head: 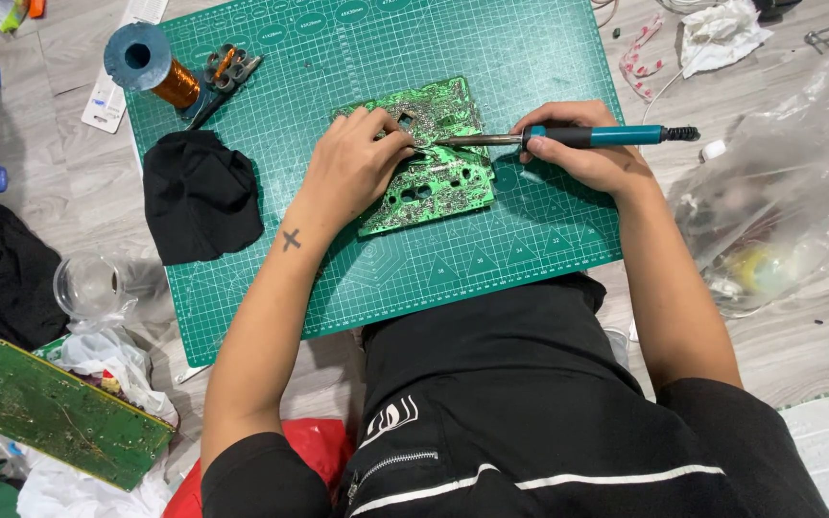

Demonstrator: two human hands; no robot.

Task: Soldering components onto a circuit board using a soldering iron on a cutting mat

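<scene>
The right hand [592, 153] is closed around a teal-and-black soldering iron [578, 136], tip on the green printed circuit board [429, 158]; at its nine o'clock, the left hand [352, 163] presses the board, fingers curled, on the green cutting mat [357, 58].

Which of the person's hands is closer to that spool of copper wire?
The left hand. It rests on the green circuit board, right of the spool; the right hand, gripping the soldering iron, is farther right.

Black short-sleeved shirt, black trousers with white stripes and a zip; a small cross tattoo marks the left forearm [290, 240].
</scene>
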